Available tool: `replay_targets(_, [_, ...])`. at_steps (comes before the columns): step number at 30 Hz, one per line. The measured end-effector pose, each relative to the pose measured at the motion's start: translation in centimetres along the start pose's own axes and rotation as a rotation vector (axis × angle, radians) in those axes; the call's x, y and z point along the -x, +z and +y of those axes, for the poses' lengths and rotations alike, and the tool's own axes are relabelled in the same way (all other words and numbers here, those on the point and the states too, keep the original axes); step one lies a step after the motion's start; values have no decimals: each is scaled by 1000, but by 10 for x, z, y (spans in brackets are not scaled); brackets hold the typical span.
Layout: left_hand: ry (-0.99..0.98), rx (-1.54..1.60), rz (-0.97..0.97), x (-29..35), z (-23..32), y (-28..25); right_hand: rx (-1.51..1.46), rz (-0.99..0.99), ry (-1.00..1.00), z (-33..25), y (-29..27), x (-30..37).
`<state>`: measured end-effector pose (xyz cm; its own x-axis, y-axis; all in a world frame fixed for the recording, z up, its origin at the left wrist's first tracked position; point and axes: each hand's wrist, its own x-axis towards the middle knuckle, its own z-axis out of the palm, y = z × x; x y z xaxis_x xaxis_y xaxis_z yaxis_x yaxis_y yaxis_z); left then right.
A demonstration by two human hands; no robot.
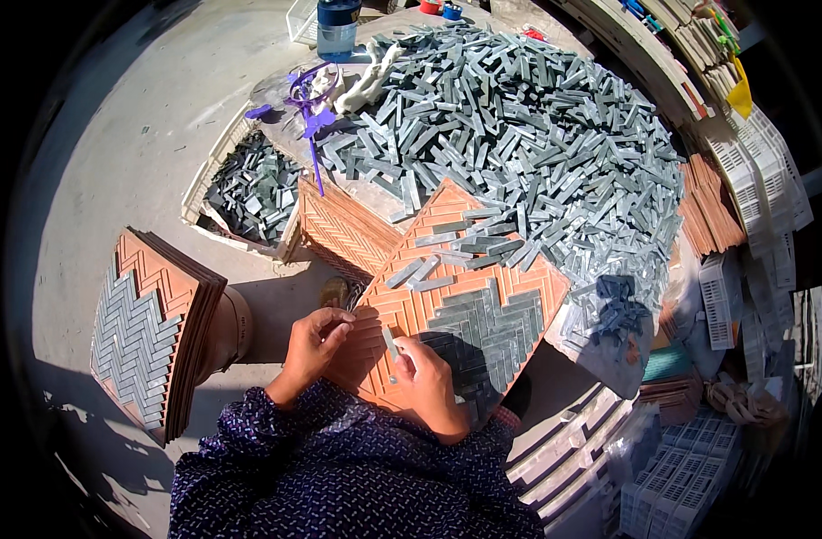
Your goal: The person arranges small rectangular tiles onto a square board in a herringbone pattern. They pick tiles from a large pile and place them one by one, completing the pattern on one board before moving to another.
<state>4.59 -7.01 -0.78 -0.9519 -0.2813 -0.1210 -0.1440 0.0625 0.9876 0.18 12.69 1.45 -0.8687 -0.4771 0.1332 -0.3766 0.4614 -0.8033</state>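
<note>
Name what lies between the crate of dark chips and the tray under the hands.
A stack of orange trays stands between crate and tray, in the head view.

Heap of strips (528, 135) behind tray (400, 310), crate of strips (201, 184) left of heap, tray stack (193, 328) farther left

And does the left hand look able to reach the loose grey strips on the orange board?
Probably yes: only bare orange board lies between the left hand and the loose grey strips, and nothing seems to block the way.

Sunlit grey floor (132, 162), hard dark shadows (105, 449), white plastic crates (763, 171) at right
</note>
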Motion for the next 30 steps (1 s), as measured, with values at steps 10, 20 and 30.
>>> replay_targets(10, [22,-2,22,5,-7,-2,235,-103,-40,-8,1,-16])
replay_targets(20, [-7,36,75,1,-6,-6,76,-255,22,-8,-2,-40])
replay_targets(30, [18,20,56,0,-8,-6,-24,-343,-10,1,5,-32])
